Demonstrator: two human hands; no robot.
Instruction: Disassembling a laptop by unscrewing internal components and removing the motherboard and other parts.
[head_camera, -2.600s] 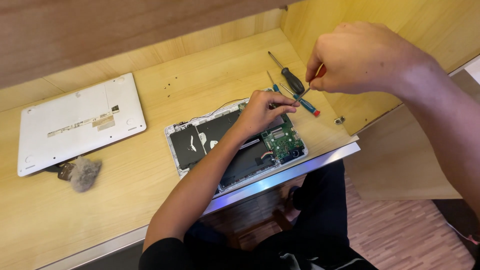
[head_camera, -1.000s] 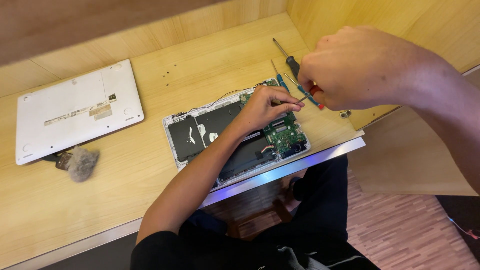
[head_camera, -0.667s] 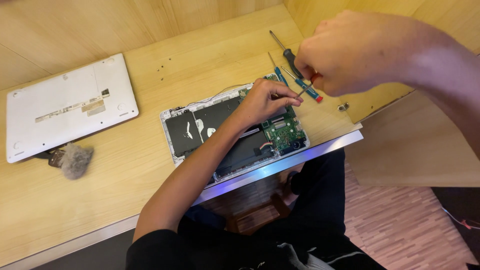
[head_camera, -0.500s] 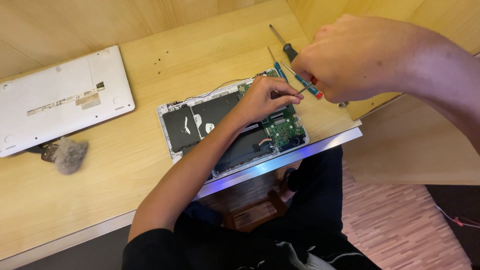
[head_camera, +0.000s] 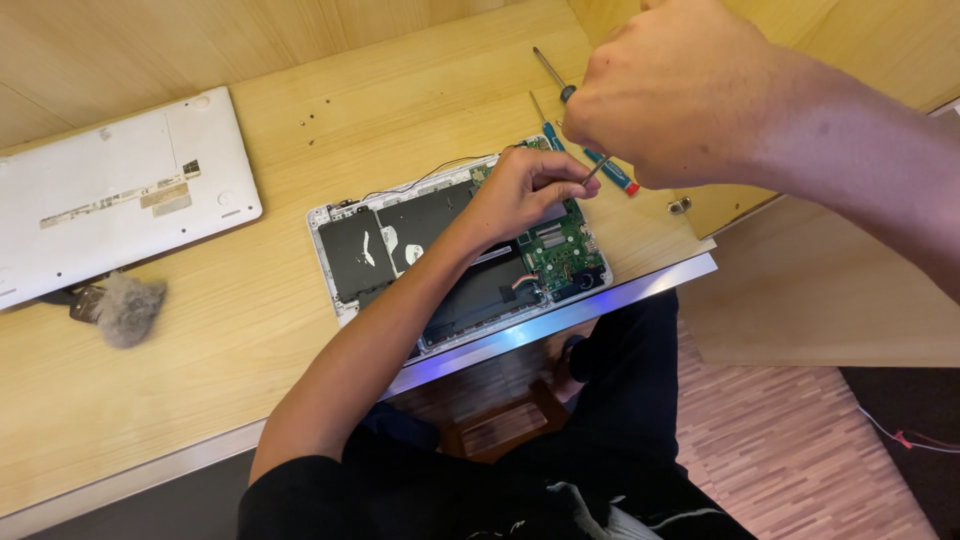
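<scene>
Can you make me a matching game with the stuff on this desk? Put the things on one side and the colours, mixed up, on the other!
Things:
1. circuit board
2. bottom cover
3. fluffy ball
4. desk

Colours:
A. grey
B. light wood
C. green
D. white

Pairs: 1-C, 2-D, 3-A, 4-B

Single head view, steeply downward, close over desk.
</scene>
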